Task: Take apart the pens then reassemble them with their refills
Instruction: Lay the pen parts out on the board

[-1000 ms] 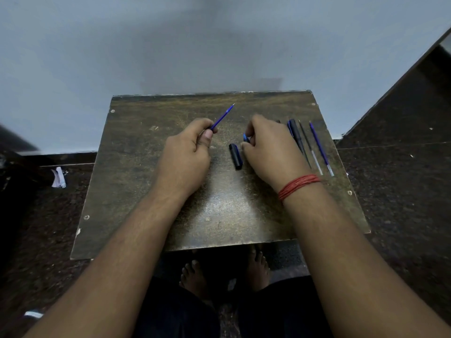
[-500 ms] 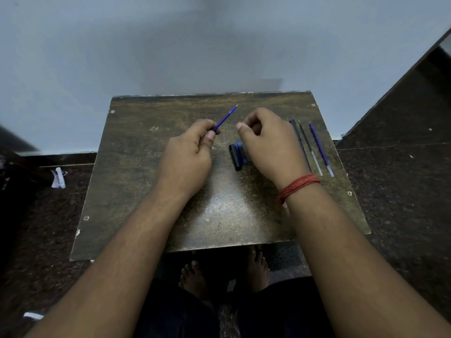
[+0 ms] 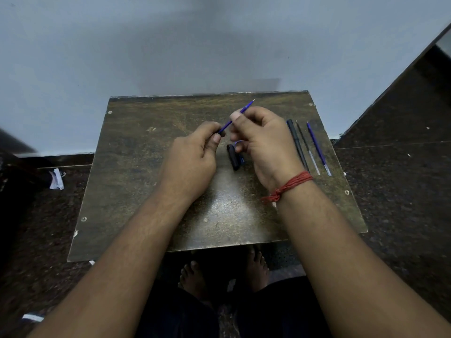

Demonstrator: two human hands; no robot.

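Over the worn brown board [image 3: 136,191], left hand [image 3: 192,164] and right hand [image 3: 263,145] both pinch the blue refill [image 3: 240,111]; it could bend if pulled crooked.

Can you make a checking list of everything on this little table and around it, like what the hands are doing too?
Surface: small worn brown table, scratched, against a pale wall.
Job's things: blue refill held between both hands; black cap lying between the hands with a small blue piece beside it; black pen barrel, thin dark refill and another blue refill lying side by side at the right.
Clutter: white scraps on the dark floor at the left.
Hands: left hand grips the refill's lower end; right hand pinches it higher up with its fingers.
Cables: nothing seen.
Surroundings: dark speckled floor; bare feet under the table.
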